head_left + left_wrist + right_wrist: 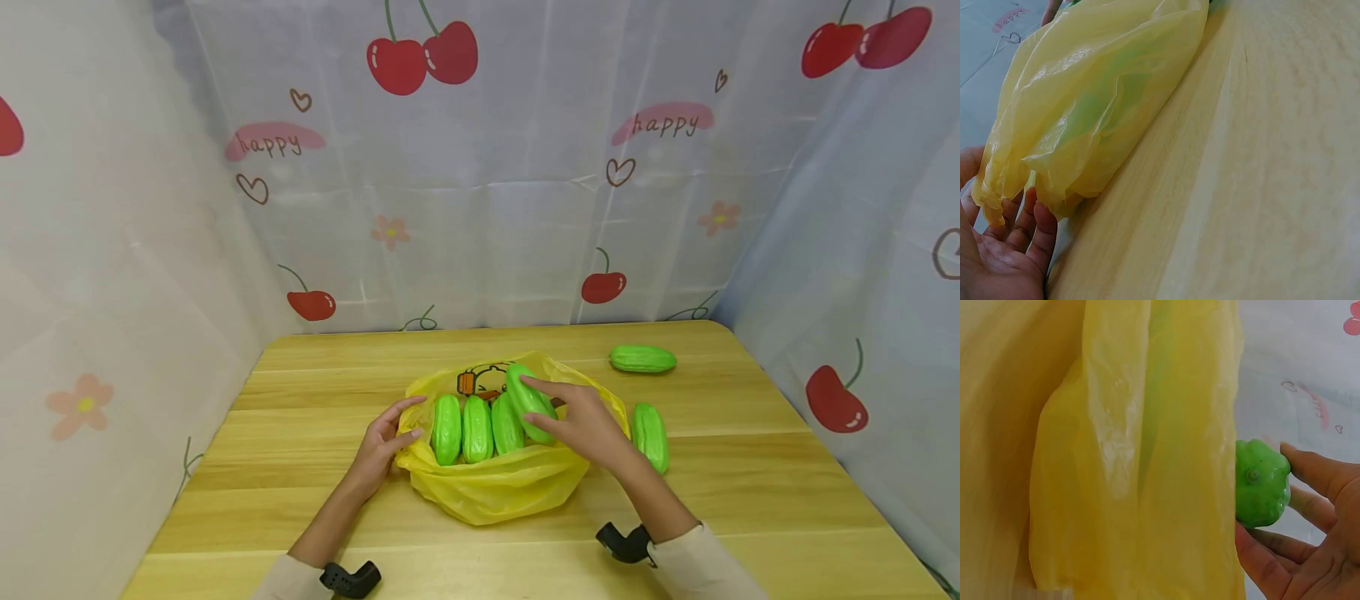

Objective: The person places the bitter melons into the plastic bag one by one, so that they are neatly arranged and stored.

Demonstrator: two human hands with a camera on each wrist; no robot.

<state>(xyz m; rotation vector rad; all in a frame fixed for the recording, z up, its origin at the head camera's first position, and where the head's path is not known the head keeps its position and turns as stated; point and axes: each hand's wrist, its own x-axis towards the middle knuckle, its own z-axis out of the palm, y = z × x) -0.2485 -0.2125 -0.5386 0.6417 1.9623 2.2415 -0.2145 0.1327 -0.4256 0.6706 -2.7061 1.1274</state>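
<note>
A yellow plastic bag (498, 496) lies on the table with its mouth spread open. Three ridged green cucumbers (447, 430) rest side by side in it. At its left edge, my left hand (377, 450) holds the rim between thumb and fingers; the left wrist view shows the fingertips against the thin plastic (1097, 112). Over the bag's right part, my right hand (583, 419) grips another cucumber (527, 400), tilted and leaning beside the row. The right wrist view shows the blunt end of this cucumber (1263, 484) between thumb and fingers, partly hidden by the bag.
Two more cucumbers lie on the wooden table (315, 433) right of the bag: one near the back edge (642, 359), one close to the bag (650, 437). Hanging sheets with cherry prints (495, 250) enclose the table at the back and both sides.
</note>
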